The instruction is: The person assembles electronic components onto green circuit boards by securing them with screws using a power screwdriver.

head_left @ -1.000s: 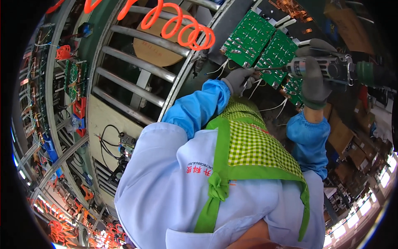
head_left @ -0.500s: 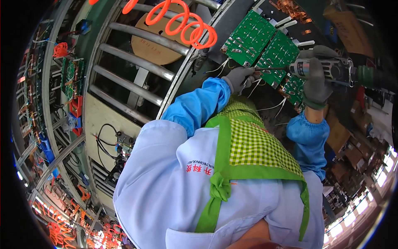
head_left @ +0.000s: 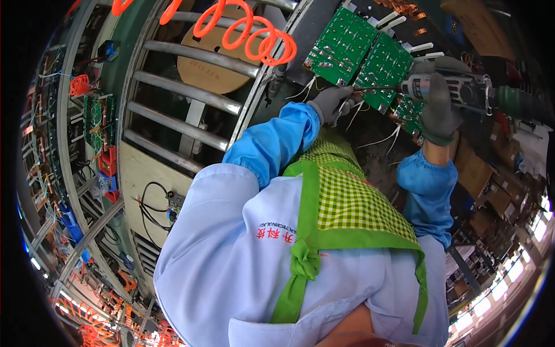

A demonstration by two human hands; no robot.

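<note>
My gloved right hand (head_left: pixel 440 110) is wrapped round a power screwdriver (head_left: pixel 415 87), held almost level with its long thin bit pointing left. The bit's tip reaches the near edge of the middle green circuit board (head_left: pixel 386 65). Right beside that tip are the closed fingers of my gloved left hand (head_left: pixel 333 104); whatever they pinch is too small to make out. Another green circuit board (head_left: pixel 342 43) lies to the left, and a third board (head_left: pixel 408 114) is partly covered by my right hand. White wires (head_left: pixel 378 141) trail from the boards' near edges.
An orange coiled air hose (head_left: pixel 272 47) hangs at upper left over a roller conveyor (head_left: pixel 188 92). A round brown disc (head_left: pixel 202 72) lies beneath the rollers. Copper-coloured parts (head_left: pixel 404 7) sit behind the boards, and a cardboard box (head_left: pixel 478 28) stands at far right.
The view has shifted slightly, so the boards and hose appear a little higher and further left. Both hands keep nearly the same pose, with the bit still beside my left fingers.
</note>
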